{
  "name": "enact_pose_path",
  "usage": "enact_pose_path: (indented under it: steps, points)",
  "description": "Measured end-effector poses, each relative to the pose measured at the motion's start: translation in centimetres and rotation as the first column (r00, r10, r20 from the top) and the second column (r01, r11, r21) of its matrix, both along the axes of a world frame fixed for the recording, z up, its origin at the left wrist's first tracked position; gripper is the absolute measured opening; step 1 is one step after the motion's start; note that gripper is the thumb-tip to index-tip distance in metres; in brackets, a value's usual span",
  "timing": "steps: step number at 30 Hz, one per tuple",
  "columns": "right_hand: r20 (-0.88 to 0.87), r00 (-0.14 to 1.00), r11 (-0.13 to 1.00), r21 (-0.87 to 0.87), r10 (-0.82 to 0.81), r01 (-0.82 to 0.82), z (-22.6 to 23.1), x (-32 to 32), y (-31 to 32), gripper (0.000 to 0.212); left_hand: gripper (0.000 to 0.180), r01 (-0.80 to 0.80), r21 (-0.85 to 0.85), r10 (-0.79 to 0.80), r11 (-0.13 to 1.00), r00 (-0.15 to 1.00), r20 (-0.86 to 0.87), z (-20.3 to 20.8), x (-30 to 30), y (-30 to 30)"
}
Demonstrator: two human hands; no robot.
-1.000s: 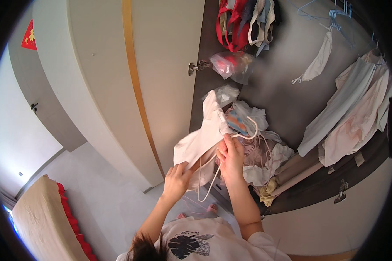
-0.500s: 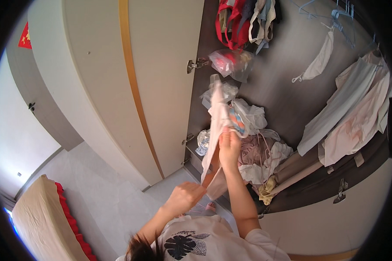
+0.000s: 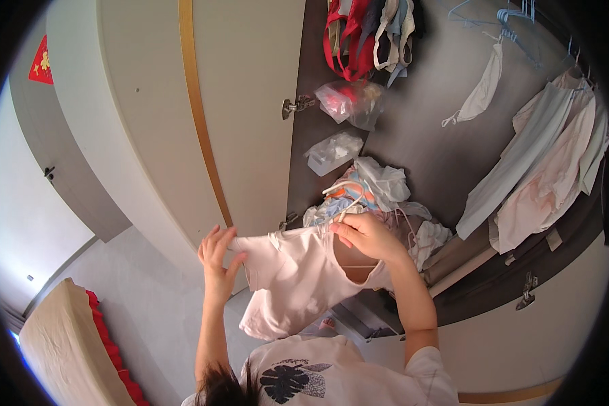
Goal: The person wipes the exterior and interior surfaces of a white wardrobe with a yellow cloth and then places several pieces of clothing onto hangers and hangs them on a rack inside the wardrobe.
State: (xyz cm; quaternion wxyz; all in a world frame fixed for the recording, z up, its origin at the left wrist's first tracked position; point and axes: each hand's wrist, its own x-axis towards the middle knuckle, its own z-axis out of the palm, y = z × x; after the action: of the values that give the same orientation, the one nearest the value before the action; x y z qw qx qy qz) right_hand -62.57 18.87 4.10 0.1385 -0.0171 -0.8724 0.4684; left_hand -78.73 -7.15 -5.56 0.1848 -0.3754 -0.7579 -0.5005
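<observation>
A pale pink top with a round neckline is spread in front of me. My left hand has its fingers closed on the top's shoulder end, thumb beneath. My right hand grips it beside the neckline, together with a white hanger whose curved hook rises above the fingers. Most of the hanger is hidden by the cloth and hand. Behind the right hand, a heap of clothes and white plastic bags lies in the wardrobe.
The wardrobe door stands at the left. Red and pale garments hang at the top, above clear plastic bags. Blue hangers, a white strappy piece and light trousers hang at the right. A bed is lower left.
The top, held upright and narrow before, is now spread out sideways and lower. My left hand has moved up and left to its shoulder end; the white hanger hook shows more plainly.
</observation>
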Motion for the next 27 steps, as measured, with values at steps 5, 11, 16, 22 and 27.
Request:
enact_pose_path:
  steps: [5,11,16,22,27]
  points:
    - [-0.021,0.992,0.972,0.205,0.124,-0.117,-0.3,-0.2,0.9,0.032,0.015,0.136,-0.03,-0.136,0.99,0.991,-0.003,0.7,0.7,-0.2]
    - [0.084,0.996,0.994,0.108,-0.014,0.004,3.2,0.9,1.1,0.018,0.009,0.006,0.479,-0.228,0.878,0.885,0.406,0.1,-1.0,-3.1]
    - [-0.293,0.945,0.955,0.292,0.145,-0.056,1.6,-1.0,1.7,0.015,0.017,-0.249,0.537,-0.07,0.806,0.86,0.505,0.0,-2.4,-3.6]
    - [-0.07,0.998,1.0,-0.025,-0.004,0.002,4.4,-1.1,1.2,0.018,0.018,-0.264,0.517,-0.089,0.814,0.824,0.559,-1.2,-3.0,-3.0]
    - [-0.124,0.981,0.989,-0.014,-0.146,0.145,6.7,-0.8,1.8,0.022,0.044,-0.282,0.527,-0.146,0.802,0.763,0.629,-6.7,-4.5,-0.3]
